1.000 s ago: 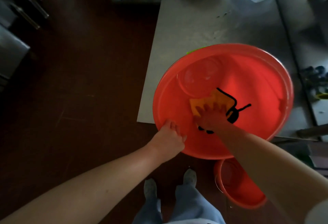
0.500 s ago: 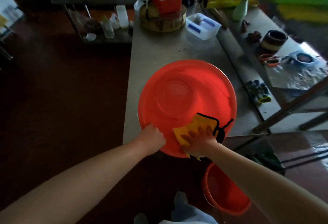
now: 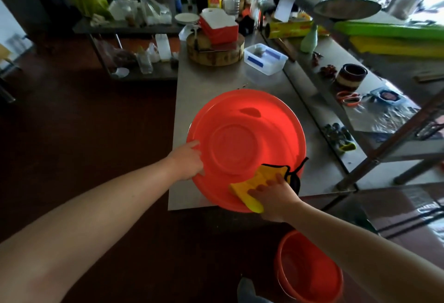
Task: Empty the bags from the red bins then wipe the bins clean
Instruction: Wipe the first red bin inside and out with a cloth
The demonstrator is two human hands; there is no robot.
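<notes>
Red bin [image 3: 240,134] lies on the near end of the desk [image 3: 216,79], its 6 o'clock edge hanging past the desk's edge. Your left hand [image 3: 186,163] holds its rim at 9 o'clock, grip curled on the edge with the forefinger stretched out. Your right hand [image 3: 276,197] presses a yellow cloth [image 3: 254,182] onto it at 5 o'clock, grip spread flat. A second red bin [image 3: 312,271] stands on the floor, at 5 o'clock from the first.

Single head-worn wide-angle view, facing forward and down, close above the steel table [image 3: 204,81] end
</notes>
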